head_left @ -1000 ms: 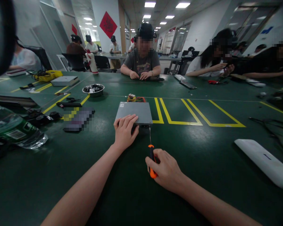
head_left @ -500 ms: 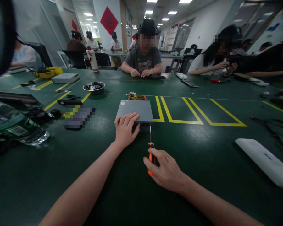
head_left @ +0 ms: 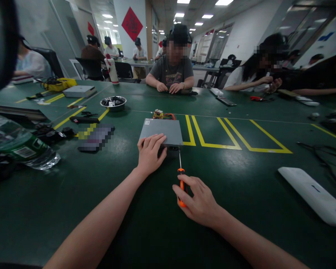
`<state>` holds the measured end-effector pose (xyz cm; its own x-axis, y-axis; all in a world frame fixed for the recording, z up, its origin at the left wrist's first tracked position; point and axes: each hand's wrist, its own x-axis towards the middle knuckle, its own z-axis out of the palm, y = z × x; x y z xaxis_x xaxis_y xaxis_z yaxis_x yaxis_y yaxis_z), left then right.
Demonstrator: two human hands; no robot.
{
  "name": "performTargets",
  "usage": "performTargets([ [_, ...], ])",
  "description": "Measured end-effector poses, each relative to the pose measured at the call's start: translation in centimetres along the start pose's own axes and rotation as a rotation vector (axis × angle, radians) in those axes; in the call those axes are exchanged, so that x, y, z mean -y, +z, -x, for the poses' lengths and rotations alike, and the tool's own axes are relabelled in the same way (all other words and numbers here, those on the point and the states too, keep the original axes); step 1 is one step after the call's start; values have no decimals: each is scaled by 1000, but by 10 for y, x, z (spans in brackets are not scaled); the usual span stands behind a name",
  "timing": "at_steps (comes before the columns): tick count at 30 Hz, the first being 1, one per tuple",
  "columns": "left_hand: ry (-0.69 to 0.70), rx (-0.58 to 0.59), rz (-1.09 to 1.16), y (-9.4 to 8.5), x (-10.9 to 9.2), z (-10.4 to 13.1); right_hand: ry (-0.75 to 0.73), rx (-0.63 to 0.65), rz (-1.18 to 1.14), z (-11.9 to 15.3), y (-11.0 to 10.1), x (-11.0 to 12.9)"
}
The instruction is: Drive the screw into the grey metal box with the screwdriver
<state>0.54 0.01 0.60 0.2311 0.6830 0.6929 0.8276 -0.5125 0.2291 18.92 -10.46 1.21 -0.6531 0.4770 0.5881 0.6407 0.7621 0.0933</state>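
I see a wide dark green table (head_left: pixel 145 224) marked with yellow tape lines (head_left: pixel 226 138), viewed from above my two bare forearms. My left hand (head_left: pixel 149 154) lies palm down on the near edge of a flat grey metal box (head_left: pixel 162 130), fingers together and stretched forward over its top. The box sits flat on the table straight ahead of me, with a bundle of coloured wires (head_left: pixel 162 115) at its far end. My right hand (head_left: pixel 197 201) grips the orange handle of a screwdriver (head_left: pixel 181 179), fingers curled around it; the thin shaft points away from me and its tip meets the near right corner of the box. To my left lie a clear plastic bottle (head_left: pixel 19 144) on its side and a metal bowl (head_left: pixel 113 102) further off. A long white device (head_left: pixel 313 194) rests to my right. Other people sit across the table, their hands busy at their own places.
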Motion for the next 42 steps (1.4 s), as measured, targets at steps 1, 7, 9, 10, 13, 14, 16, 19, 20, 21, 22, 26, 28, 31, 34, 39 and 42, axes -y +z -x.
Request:
performTargets([
  [1,1,0,1,0,0,0,-1,2,-1,0,0,0],
  [7,2,0,0,0,0,0,-12,-12,3,0,-1,0],
  [9,2,4,-2,0,0,0,-11,-31,7,0,-1,0],
  [10,2,5,-3,0,0,0,-10,-36,8,0,-1,0],
  [13,2,4,-7,0,0,0,-16,-33,0,0,-2,1],
  [14,3,3,-7,0,0,0,-19,-32,-4,1,-2,1],
  [16,5,1,-5,-1,0,0,-24,-38,-7,1,-3,2],
  [19,7,-2,-3,-1,0,0,-30,-43,-9,1,-2,3],
  [20,8,-2,-4,-1,0,0,-34,-38,-16,1,-2,3],
  [21,8,0,-4,-1,0,0,-41,-31,-25,1,-1,3],
  [22,9,1,-4,-1,0,0,-45,-21,-36,1,0,3],
  [26,2,2,0,0,0,0,-59,24,-66,1,3,1],
  [28,-2,3,3,0,0,0,-57,46,-67,1,4,0],
  [31,-1,2,3,0,0,0,-51,60,-61,0,5,0],
  [34,2,0,2,0,0,0,-49,68,-60,-2,4,1],
  [39,3,-4,-2,0,1,1,-43,43,-66,-3,5,2],
  [42,4,-6,-3,0,1,1,-27,18,-70,-2,6,2],
])
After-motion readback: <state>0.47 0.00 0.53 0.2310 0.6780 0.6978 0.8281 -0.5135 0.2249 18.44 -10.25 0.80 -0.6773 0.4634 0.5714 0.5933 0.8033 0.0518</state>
